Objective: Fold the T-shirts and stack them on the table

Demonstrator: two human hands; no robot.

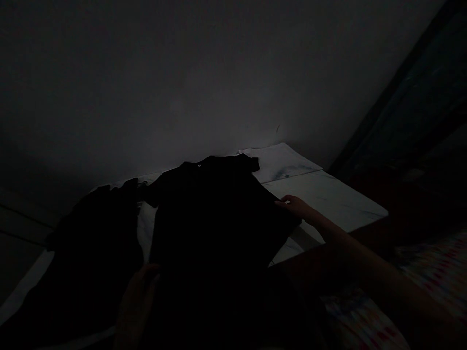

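A black T-shirt [215, 218] lies spread over a white marbled table [328, 194], its collar toward the wall and a small pale label at the neck. My right hand [295, 206] pinches the shirt's right side edge between thumb and fingers. At the left side edge is my left hand [140, 291], its fingers closed on the cloth as far as the darkness shows. The lower part of the shirt fades into black.
Another dark garment [91, 257] lies on the table to the left. A folded white cloth [280, 160] rests at the back right, against the grey wall [182, 82]. Multicoloured patterned fabric [365, 316] shows at the lower right. The scene is very dark.
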